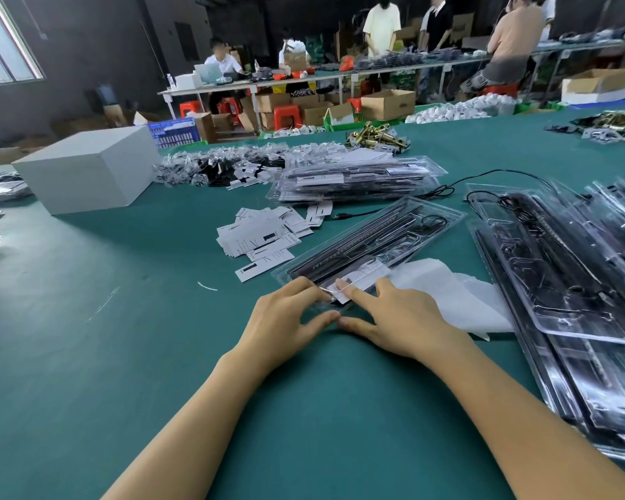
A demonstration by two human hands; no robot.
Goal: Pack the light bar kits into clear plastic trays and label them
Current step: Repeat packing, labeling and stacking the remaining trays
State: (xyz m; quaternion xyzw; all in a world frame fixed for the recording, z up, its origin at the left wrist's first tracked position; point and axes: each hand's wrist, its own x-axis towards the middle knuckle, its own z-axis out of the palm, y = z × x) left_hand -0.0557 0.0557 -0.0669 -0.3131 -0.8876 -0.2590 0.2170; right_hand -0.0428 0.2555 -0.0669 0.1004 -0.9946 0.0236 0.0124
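Your left hand (285,315) and right hand (394,315) press spread fingertips on the near end of the tray (372,243), pinning a label (358,279); thumbs meet on the table (123,355). Open green cloth lies near and left. Loose labels (264,236) crowd the tray's left, stacked trays (574,283) its right, tissue (448,294) under your right fingers.

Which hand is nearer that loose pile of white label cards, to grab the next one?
Probably the left hand: the label cards lie on its side, while the right hand would cross the tray.
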